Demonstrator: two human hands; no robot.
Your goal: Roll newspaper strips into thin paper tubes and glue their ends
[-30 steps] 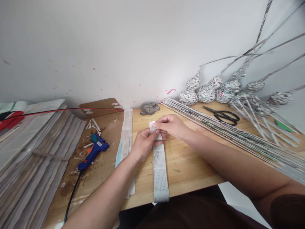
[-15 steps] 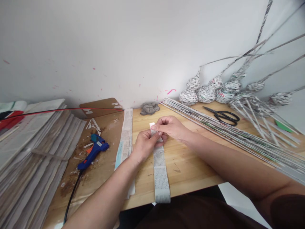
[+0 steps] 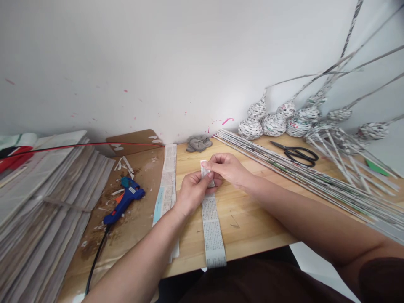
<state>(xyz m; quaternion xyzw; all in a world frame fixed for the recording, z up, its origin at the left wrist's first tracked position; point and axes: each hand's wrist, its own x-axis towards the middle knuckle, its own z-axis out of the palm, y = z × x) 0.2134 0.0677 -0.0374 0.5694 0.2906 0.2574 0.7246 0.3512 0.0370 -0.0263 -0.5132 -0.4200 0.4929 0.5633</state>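
Observation:
A long strip of newspaper (image 3: 212,221) runs down the wooden table (image 3: 252,210), and its near end hangs over the front edge. My left hand (image 3: 194,189) pinches the strip close to its far end, thumb on top. Just to the right, my right hand (image 3: 227,169) grips the far tip between thumb and fingers. The two hands touch or nearly touch, and some fingertips are hidden behind the paper. Left of my left hand lies a stack of similar newspaper strips (image 3: 168,168).
Left are a blue glue gun (image 3: 124,204) on stained cardboard (image 3: 94,248) and piled newspapers (image 3: 53,210). A grey crumpled cloth (image 3: 198,143) lies near the wall. Rolled paper sticks (image 3: 284,172), black scissors (image 3: 296,154) and woven paper gourds (image 3: 273,125) with long stems stand or lie right.
The strip's far tip now stands slightly more upright and shows print where it looked white. Both hands have barely shifted, still pinching the strip.

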